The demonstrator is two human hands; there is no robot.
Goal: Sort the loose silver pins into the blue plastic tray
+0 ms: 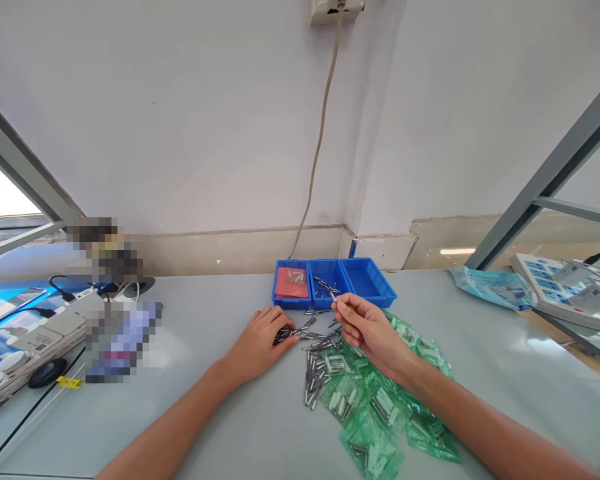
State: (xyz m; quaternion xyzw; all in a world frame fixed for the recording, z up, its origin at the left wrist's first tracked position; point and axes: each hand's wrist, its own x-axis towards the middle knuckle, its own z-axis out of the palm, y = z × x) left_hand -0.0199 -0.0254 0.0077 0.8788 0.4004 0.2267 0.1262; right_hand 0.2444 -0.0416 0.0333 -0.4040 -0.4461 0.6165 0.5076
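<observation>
From my end, a grey surface (255, 433) spreads out beneath everything I'm watching. Green bags (375, 403) of small metal parts heap up beside the right hand (369, 328) and on the near side of it. Three blue bins (365, 275) stand in a row just beyond both hands; the middle bin (325, 263), with some pins in it, lies forward and slightly left of my right fingertips, so the right hand is nearer to it. I have that hand pinched narrow, thumb to forefinger. The left hand (261, 337) rests low, curled over some pins; I cannot tell whether it grips them. Loose metal pins (313, 380) lie at mixed angles, just right of the left hand and back toward me. The slim pin (333, 296) sits in the right hand's pinch, its long axis seemingly pointing forward and left, toward the middle bin.
</observation>
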